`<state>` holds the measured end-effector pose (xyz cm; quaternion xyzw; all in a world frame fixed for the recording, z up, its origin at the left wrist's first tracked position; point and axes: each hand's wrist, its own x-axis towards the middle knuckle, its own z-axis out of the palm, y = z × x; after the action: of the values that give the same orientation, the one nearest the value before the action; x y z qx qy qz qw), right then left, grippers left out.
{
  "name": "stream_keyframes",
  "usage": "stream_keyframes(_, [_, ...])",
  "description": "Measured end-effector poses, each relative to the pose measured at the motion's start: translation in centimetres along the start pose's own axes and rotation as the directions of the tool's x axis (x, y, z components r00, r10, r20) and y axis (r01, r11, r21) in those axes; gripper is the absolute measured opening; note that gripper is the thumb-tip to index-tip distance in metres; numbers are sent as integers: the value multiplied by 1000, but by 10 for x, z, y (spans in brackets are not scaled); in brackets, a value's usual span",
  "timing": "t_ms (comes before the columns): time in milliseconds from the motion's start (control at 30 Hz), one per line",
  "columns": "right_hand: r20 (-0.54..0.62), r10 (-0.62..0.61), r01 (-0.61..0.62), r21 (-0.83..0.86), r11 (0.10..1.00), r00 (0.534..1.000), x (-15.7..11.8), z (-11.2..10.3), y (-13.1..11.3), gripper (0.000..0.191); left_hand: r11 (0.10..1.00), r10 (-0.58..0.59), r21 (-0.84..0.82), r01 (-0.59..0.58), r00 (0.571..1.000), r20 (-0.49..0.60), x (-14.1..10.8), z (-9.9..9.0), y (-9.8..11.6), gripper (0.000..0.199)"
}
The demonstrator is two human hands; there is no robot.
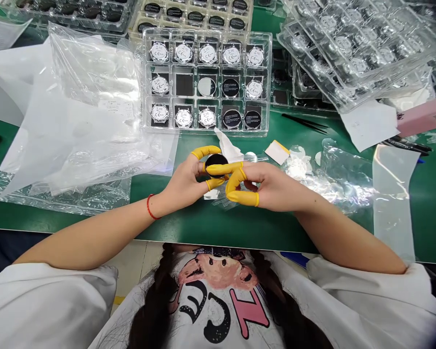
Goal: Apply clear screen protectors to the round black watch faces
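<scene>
Between the yellow-cotted thumb and fingers of my left hand [189, 179] is a round black watch face [217, 159], tilted a little above the table. The index finger of my right hand [265, 186] lies straight across its front. The right thumb and a bent finger meet below in a pinch; whatever may be between them is hidden. Under the hands lie a clear film with small print [227, 202] and a crumpled white tissue [229, 146]. Just beyond stands a clear plastic tray [240, 133] of round watch bodies [183, 117], many with white labels, some black-faced.
White sheets and plastic bags [72, 111] cover the left side. Stacked clear trays [349, 53] rise at the back right. Black tweezers [305, 123], a white-and-yellow pad [277, 152], crumpled film [345, 179] and a pink box [425, 116] lie to the right.
</scene>
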<state>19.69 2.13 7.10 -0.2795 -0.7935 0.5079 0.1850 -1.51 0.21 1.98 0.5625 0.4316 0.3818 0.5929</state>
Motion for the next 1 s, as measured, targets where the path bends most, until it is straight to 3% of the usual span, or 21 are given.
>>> stream_keyframes(133, [107,-13,12,6,1000,994,-2,-2,-3,9,1000,-17,26,18,1000,-20,-1,0,-1,59])
stream_keyframes(200, [80,-6,-2,93,996,997,-3,-3,-7,11,999,5,38,-5,1000,-8,-2,0,-3,57])
stream_keyframes(267, [-92,51,-30,217,976,994,-2,-4,-10,16,999,36,37,-36,999,8,-2,0,-4,56])
stream_keyframes(300, [-212,105,-46,268,962,972,-1,-3,-10,18,998,48,29,-49,999,17,-2,1,-4,56])
stream_keyframes(367, [-409,228,-81,346,935,884,3,0,-6,21,998,58,17,-59,998,33,-2,1,-4,56])
stream_keyframes(400, [-449,278,-101,379,920,849,5,2,-3,24,998,57,15,-58,998,40,-2,2,-4,55])
stream_keyframes(433, [-452,316,-122,408,905,834,7,4,0,26,998,54,17,-54,997,48,-2,3,-4,55])
stream_keyframes(533, [-392,363,-169,448,878,845,11,11,9,31,999,43,15,-45,996,79,-2,4,-3,55])
stream_keyframes(1000, [-436,302,-149,352,924,847,13,19,13,27,998,63,1,-64,991,115,-3,3,-6,55])
